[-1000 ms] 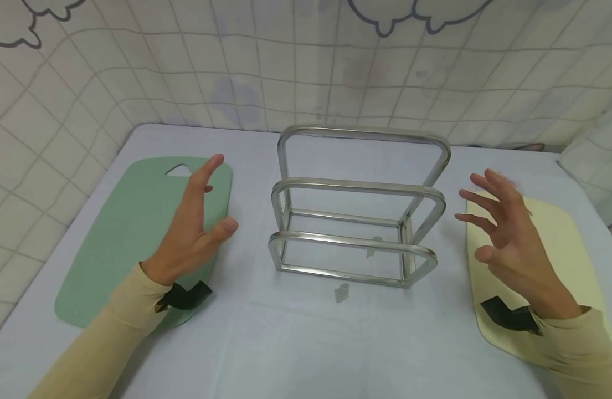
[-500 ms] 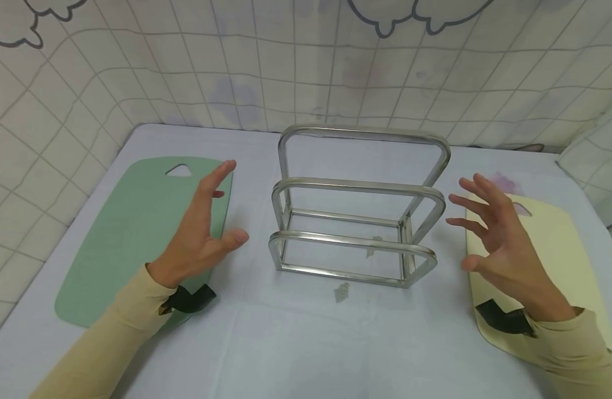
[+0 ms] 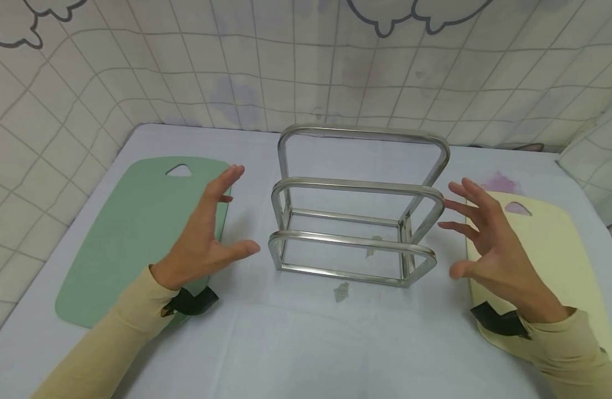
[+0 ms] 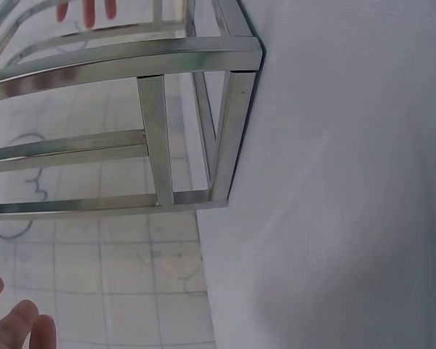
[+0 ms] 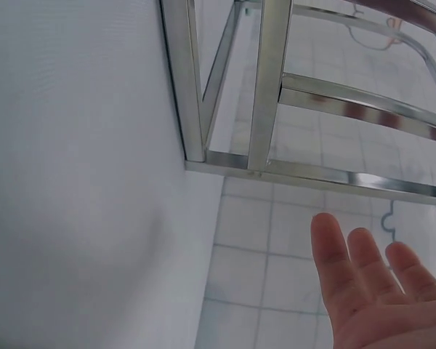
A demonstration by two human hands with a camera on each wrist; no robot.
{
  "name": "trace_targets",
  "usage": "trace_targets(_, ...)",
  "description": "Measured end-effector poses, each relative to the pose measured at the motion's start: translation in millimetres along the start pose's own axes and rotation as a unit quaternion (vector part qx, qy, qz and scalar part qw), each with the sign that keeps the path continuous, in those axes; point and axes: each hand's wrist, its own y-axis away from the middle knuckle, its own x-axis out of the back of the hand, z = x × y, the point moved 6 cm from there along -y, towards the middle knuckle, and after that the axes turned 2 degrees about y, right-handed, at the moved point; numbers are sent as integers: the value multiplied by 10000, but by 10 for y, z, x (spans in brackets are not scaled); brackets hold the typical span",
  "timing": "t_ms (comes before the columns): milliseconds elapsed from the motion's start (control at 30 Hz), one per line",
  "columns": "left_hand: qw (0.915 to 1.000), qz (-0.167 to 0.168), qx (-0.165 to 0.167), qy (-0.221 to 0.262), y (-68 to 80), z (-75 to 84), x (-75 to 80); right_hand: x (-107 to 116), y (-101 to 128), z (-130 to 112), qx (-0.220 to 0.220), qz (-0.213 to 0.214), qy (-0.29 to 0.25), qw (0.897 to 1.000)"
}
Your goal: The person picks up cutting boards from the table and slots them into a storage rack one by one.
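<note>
The silvery metal rack (image 3: 355, 186) stands upright at the middle of the white table (image 3: 296, 338), its three round-cornered hoops (image 3: 315, 183) stepping higher toward the far side above a rectangular base (image 3: 340, 276). The left hand (image 3: 198, 238) and right hand (image 3: 495, 249), fingers and thumbs spread wide, have drawn nearer to its two sides since a second ago, while the rack stays put. Farther out, a green cutting board (image 3: 131, 238) lies at left and a cream cutting board (image 3: 550, 249) at right.

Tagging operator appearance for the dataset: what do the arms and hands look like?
Left sleeve and right sleeve are beige, full-length. A black strip juts out near each wrist. Left hand and right hand are ungloved; no arm cables visible.
</note>
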Motion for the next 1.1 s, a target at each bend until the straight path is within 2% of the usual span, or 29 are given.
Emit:
trace_targets(267, 9999, -14, -23, 98, 13, -6, -54, -71, 14, 32, -119, -39, 97, 9999)
trace_targets(500, 9991, -115, 204, 352, 29, -3, -81, -107, 13, 61, -124, -93, 136, 9998)
trace_targets(733, 9979, -168, 277, 561, 38, -13, -103, -139, 11, 76, -93, -131, 108, 9998)
trace_targets(1100, 9926, -444, 559, 981, 57, -70, -192, -166, 38, 111, -339, -203, 448, 9982)
